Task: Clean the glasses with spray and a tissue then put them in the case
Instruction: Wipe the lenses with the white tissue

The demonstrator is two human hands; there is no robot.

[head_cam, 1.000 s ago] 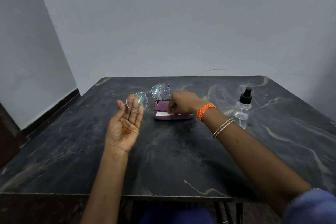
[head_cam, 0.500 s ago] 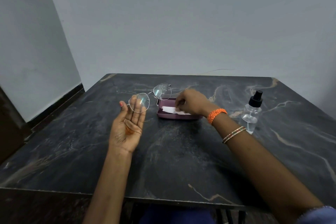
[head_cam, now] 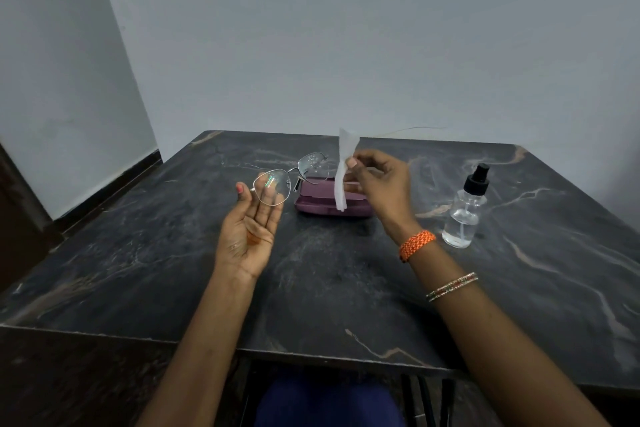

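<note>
Thin metal-framed glasses [head_cam: 291,175] with droplets on the far lens are held up above the table by my left hand [head_cam: 251,227], palm towards me, fingers behind the near lens. My right hand [head_cam: 379,189] pinches a white tissue [head_cam: 343,172] that hangs in a strip above the maroon glasses case [head_cam: 330,206]. The case lies on the dark marble table [head_cam: 329,288], behind and between both hands. A clear spray bottle [head_cam: 465,210] with a black nozzle stands upright to the right of my right wrist.
Grey walls close the table in at the back and the left. The table's front edge runs just above my lap. A dark skirting strip follows the left wall.
My right hand has lifted the tissue off the case and raised it above the table. The glasses stay held in my left hand at much the same place.
</note>
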